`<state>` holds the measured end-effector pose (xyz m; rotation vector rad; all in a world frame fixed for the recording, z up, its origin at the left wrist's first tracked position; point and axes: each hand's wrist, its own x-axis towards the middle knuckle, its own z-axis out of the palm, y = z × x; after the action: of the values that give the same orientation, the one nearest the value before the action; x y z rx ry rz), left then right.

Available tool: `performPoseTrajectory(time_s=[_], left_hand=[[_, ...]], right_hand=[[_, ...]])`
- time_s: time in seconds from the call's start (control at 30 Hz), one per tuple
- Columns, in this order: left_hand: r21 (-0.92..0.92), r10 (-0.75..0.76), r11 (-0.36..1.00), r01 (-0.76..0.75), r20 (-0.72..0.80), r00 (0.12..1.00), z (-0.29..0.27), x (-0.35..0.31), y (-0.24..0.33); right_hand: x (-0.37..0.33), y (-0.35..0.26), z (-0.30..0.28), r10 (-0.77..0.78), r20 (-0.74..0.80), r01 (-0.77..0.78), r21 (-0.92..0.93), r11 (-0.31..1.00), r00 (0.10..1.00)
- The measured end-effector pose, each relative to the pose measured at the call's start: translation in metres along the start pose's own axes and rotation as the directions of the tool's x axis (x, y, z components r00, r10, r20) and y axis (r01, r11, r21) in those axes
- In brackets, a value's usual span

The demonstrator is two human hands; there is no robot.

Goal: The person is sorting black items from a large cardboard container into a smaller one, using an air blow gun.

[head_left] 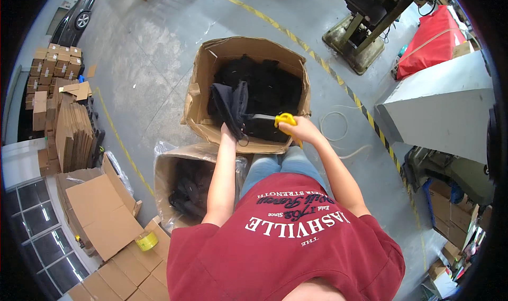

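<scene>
A large open cardboard box (198, 84) full of black fabric pieces sits on the floor in front of me. My left hand (228, 129) is shut on a black fabric piece (231, 105), lifted over the box's near edge. My right hand (297, 125) grips yellow-handled scissors (286, 119) whose blades point toward the fabric. A second, plastic-lined cardboard box (172, 166) with black pieces inside stands beside my left knee.
Flattened cardboard (100, 211) and a yellow tape roll (146, 240) lie at lower left, with stacks of folded cartons (58, 105) behind. A grey table (439, 105), a red cloth (428, 36) and a machine base (360, 42) stand at right, past a yellow-black floor line.
</scene>
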<state>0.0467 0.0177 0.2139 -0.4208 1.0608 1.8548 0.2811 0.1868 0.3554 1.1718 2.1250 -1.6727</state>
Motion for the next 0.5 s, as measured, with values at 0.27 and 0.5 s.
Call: performPoseTrajectory(time_s=[0.27, 0.5], left_hand=[[0.622, 0.511, 0.696, -0.359, -0.078, 0.856, 0.022, -0.034, 0.018], [-0.452, -0.114, 0.805, 0.383, 0.517, 0.849, -0.046, -0.018, 0.008]], right_hand=[[0.003, -0.001, -0.009, -0.054, 0.089, 0.039, 0.156, 0.987, 0.995], [-0.006, -0.009, -0.012, 0.009, -0.031, -0.003, 0.178, 0.984, 0.999]])
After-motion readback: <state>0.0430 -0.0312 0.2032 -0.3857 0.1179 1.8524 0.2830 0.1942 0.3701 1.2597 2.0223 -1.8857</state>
